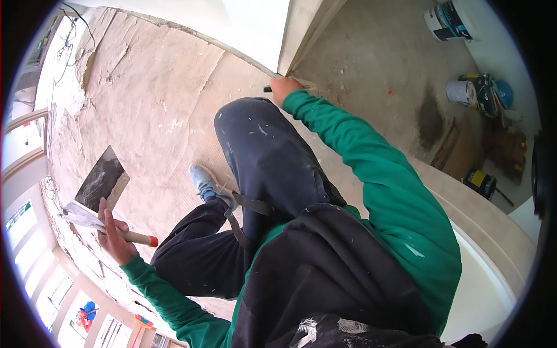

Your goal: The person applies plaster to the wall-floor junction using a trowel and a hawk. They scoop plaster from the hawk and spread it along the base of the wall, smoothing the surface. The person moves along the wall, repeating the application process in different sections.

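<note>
My left hand (118, 235), at the left, is closed round a putty knife with a wooden, red-ended handle (139, 238) and a pale, smeared blade (83, 216). Against its fingers is a flat rectangular trowel plate (102, 181), dark and grey with smears; how the hand grips it is partly hidden. My right hand (285, 89) reaches forward to the foot of the white wall corner (279, 62), low by the floor. It is closed on a slim tool whose black end (267, 89) sticks out to the left; a pale part shows on the other side, its kind unclear.
My bent knee (246, 110) and shoe (203, 181) are between my hands. Rough, dusty floor (156, 93) spreads ahead. Along the right wall are a white bucket (447, 22), more containers (461, 91), a black tub (480, 182) and boards (458, 148). Cables (67, 49) hang far left.
</note>
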Motion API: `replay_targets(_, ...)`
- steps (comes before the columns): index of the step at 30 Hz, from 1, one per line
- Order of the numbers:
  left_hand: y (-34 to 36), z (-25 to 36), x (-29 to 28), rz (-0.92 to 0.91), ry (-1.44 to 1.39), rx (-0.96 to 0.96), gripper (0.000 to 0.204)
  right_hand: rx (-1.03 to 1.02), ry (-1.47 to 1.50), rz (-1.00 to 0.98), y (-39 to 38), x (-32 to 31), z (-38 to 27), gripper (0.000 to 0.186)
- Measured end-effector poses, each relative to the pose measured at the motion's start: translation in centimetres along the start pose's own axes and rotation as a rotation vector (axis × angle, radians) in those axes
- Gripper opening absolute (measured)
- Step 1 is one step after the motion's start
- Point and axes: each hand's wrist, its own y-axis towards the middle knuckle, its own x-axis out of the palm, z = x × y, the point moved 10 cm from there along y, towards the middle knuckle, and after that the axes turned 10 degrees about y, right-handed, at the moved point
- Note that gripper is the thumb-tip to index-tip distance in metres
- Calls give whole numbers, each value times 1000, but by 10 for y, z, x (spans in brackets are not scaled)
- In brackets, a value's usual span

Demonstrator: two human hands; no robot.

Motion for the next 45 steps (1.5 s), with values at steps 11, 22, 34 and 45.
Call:
replay_targets(11, 12, -19, -6, -55, -19, 64, 42, -298, 243, 219, -29, -10, 4, 22)
replay_targets(22, 0, -8, -1, -2, 36, 63, 45, 71, 298, -18, 19, 45, 41, 48)
replay_targets(34, -2, -19, -10, 69, -24, -102, 45, 532, 231, 222, 80, 98, 99, 24)
replay_targets(45, 0, -13, -4, 44, 3, -86, 45, 465, 138, 324, 98, 102, 111, 18)
